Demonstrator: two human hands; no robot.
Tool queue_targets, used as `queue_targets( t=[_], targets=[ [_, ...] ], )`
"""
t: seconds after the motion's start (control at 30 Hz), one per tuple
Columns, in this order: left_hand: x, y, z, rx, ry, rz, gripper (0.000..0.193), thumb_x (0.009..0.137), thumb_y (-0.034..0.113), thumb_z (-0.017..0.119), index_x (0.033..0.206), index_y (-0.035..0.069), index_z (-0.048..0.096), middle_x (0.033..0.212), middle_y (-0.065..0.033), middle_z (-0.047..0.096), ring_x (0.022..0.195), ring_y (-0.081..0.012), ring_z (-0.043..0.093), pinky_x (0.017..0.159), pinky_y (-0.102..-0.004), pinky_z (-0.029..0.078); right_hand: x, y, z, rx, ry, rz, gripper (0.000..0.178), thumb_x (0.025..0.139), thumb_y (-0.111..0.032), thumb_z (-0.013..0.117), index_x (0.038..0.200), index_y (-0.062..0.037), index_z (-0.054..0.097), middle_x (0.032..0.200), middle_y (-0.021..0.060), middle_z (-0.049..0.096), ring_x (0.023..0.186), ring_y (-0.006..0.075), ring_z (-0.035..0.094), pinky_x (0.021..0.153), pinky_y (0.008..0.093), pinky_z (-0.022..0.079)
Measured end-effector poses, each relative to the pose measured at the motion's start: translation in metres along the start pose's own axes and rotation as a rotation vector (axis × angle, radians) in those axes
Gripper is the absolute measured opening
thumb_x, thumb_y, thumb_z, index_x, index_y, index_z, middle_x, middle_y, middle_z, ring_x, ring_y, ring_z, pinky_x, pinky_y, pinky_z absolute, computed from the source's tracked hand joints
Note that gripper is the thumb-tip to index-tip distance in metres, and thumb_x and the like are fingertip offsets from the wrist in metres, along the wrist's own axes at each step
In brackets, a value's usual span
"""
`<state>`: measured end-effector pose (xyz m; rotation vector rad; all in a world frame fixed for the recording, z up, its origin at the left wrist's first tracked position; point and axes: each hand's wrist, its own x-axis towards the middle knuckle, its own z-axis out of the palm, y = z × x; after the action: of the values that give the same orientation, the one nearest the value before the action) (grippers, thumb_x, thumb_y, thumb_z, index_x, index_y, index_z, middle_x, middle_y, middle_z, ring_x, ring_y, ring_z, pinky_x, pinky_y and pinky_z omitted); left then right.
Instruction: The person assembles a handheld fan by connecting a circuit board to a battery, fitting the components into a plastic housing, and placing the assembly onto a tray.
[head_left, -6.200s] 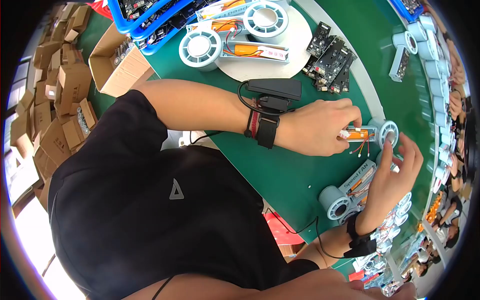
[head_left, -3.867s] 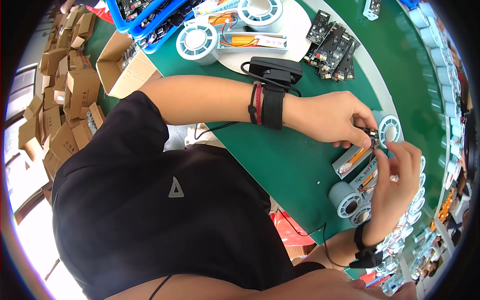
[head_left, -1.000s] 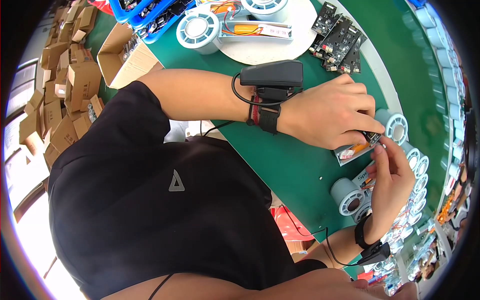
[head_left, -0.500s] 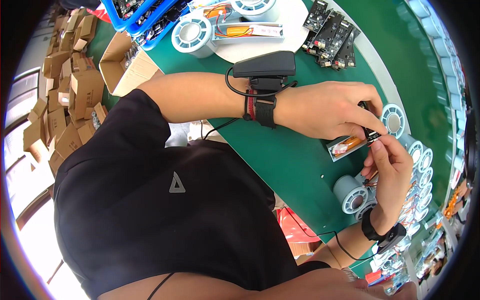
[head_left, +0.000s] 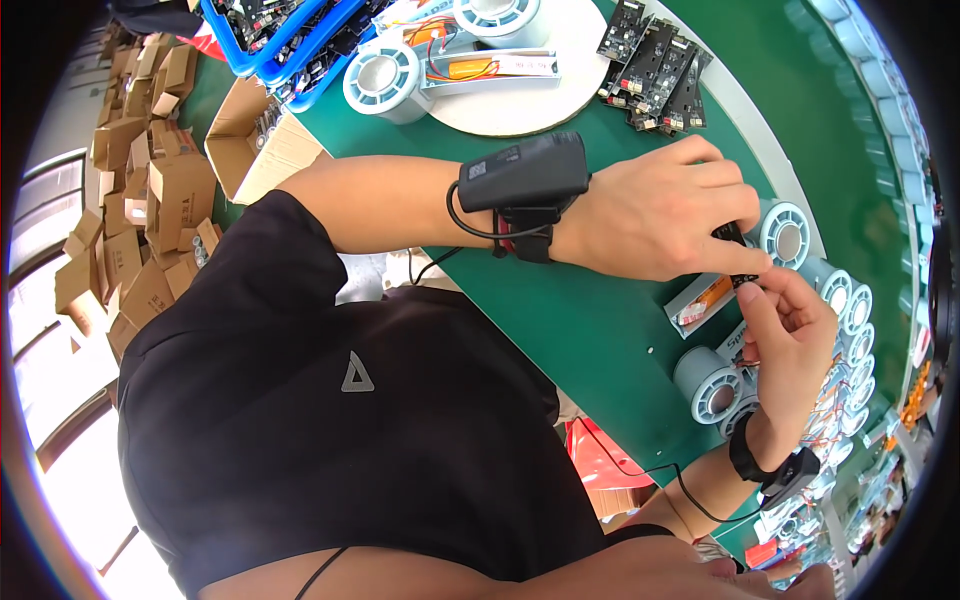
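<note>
"Circuit board [head_left: 743, 281], small and black. Where now?"

"Between both hands, by the upper part of the pale blue case [head_left: 690, 329], near the right side of the green desk [head_left: 590, 340]. Touching the case or just above? Can't tell."

"And the hands?"

"Left hand [head_left: 670, 215]: back up, fingers bent, pinching the board. Right hand [head_left: 795, 345]: thumb and fingertip close together at the board's low end. Squeezing or only touching? Too small to tell."

"Anything new?"

"Yes. In the first look, no board seen there, just left fingers by the orange battery [head_left: 716, 291]. Now both hands at a board. So, work on the board now, with the battery lying in the case. Since half a second ago, hardly any change."

"Time for counting!"

"Board in hand: one. Case below: one, with one battery. Round fan end [head_left: 785, 237] just past the fingers: one. On or by the white plate [head_left: 560, 112]: two big fans [head_left: 383, 82]. Beside the plate: one board pile [head_left: 655, 70], at least four boards, too mixed up for sure counting. Near the right wrist: two grey-blue fans [head_left: 712, 390]. Black wrist boxes [head_left: 525, 172]: two."
</note>
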<state>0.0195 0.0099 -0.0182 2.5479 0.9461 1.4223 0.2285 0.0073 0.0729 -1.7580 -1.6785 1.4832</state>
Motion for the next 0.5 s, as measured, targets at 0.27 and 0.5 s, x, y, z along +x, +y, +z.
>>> queue_targets(
  t=[0.27, 0.5],
  targets=[
    [0.001, 0.012, 0.001, 0.148, 0.017, -0.01, 0.033, 0.081, 0.016, 0.07, 0.114, 0.016, 0.072, 0.102, -0.0033, 0.06, 0.094, -0.0222, 0.061, 0.085, -0.036, 0.046, 0.001, 0.004, 0.004, -0.044, 0.096, -0.116, 0.014, 0.097, -0.006, 0.067, 0.107, 0.0028, 0.07, 0.074, -0.0042, 0.063, 0.055, 0.0006, 0.047, 0.048, 0.018, 0.037],
    [-0.001, 0.009, -0.003, -0.387, -0.06, -0.375, 0.036, 0.084, 0.015, 0.078, 0.119, 0.009, 0.072, 0.107, -0.006, 0.061, 0.092, -0.0228, 0.063, 0.081, -0.0333, 0.049, -0.006, -0.004, 0.002, -0.054, 0.128, -0.11, 0.02, 0.096, -0.004, 0.067, 0.113, 0.0056, 0.069, 0.084, 0.003, 0.07, 0.066, 0.0066, 0.059, 0.059, 0.0212, 0.048]
  ],
)
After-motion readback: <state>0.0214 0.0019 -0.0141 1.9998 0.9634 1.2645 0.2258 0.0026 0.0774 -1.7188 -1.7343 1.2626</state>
